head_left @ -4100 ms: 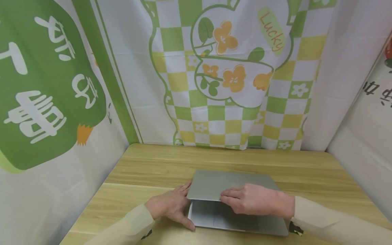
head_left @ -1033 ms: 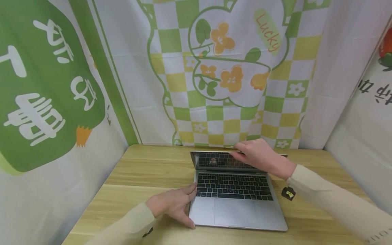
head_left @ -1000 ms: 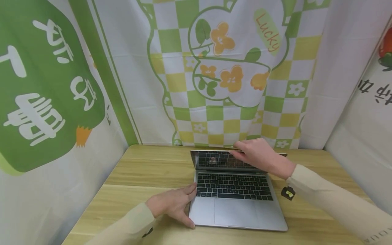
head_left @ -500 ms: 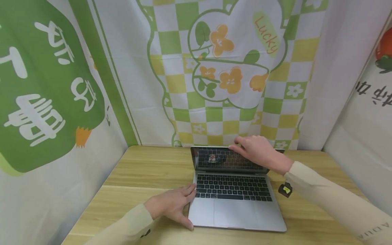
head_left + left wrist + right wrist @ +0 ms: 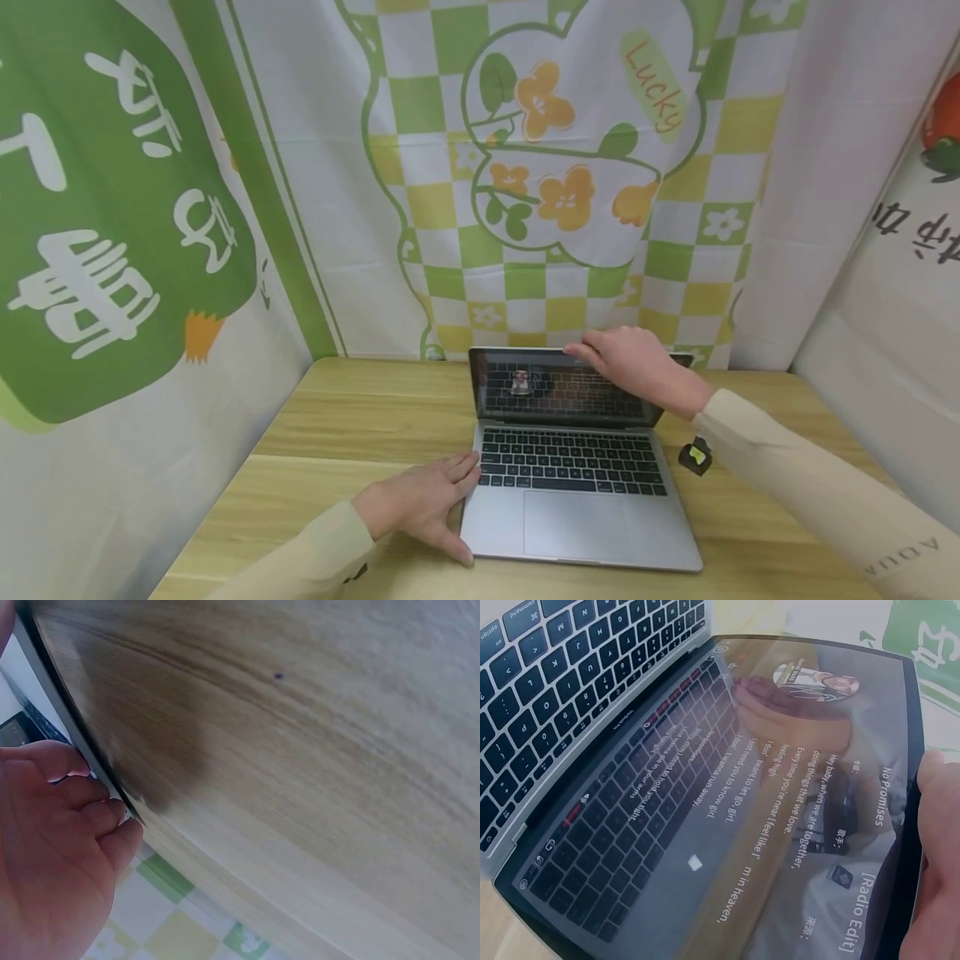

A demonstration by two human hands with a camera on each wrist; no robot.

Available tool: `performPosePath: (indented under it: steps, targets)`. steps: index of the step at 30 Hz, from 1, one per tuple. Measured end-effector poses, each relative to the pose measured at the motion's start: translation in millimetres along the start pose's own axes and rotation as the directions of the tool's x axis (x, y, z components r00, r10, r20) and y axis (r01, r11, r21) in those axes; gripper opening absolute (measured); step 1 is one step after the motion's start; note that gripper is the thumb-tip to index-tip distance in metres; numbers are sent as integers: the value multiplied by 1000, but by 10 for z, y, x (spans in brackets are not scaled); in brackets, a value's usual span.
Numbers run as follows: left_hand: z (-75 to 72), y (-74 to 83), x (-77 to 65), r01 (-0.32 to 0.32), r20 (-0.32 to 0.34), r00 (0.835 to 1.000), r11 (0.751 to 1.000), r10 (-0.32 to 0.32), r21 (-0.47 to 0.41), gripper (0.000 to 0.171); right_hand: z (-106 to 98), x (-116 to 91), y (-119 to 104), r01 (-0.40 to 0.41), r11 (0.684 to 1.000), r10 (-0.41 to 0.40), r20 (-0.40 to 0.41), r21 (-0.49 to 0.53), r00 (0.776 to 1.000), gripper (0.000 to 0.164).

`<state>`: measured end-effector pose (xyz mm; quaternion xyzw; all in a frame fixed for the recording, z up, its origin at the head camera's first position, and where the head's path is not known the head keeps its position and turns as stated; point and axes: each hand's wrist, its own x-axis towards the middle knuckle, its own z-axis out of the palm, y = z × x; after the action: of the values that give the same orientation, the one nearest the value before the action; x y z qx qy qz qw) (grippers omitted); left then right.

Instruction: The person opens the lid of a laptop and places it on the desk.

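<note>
A silver laptop (image 5: 573, 527) sits on the wooden table with its lid raised and black keyboard (image 5: 573, 458) showing. My left hand (image 5: 423, 504) lies against the laptop's left side, thumb and fingers spread along the edge. In the left wrist view, the fingertips of that hand (image 5: 52, 847) meet the laptop's thin edge. At the top of the lid, my right hand (image 5: 630, 362) grips the rim, hiding its upper right part. The right wrist view has the lit screen (image 5: 780, 802) with lyrics headed "No Promises" and a round picture, plus the right hand (image 5: 941, 855) at the rim.
The wooden table (image 5: 352, 408) ends at a wall hung with green, yellow and white checked cloth (image 5: 525, 279). Printed fabric walls (image 5: 300, 175) stand on the left and right sides. A small dark device (image 5: 696, 456) hangs under the right sleeve.
The right hand has lifted the lid from nearly closed and tilted it back, uncovering the keyboard and screen. Over the last second the lid rose a little more. The left hand stayed at the laptop's side.
</note>
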<state>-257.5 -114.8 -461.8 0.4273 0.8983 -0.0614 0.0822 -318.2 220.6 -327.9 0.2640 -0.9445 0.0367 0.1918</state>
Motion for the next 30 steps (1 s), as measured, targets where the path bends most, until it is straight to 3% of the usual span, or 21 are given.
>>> performPosePath:
  steps: [8, 16, 24, 30]
  targets:
    - [-20, 7, 4, -3, -1, 1000, 1000, 3, 13, 121, -39, 18, 45, 28, 999, -29, 29, 30, 999, 34]
    - [-24, 14, 2, 7, 19, 1000, 1000, -7, -8, 121, -64, 52, 158, 83, 989, -91, 65, 124, 994, 33]
    - [-13, 11, -18, 15, 27, 1000, 999, -14, -37, 120, -116, 79, 227, 44, 984, -64, 113, 171, 992, 47]
    - [-2, 6, -20, 7, 19, 1000, 1000, -6, -23, 119, -130, 95, 270, 10, 983, -34, 131, 181, 991, 43]
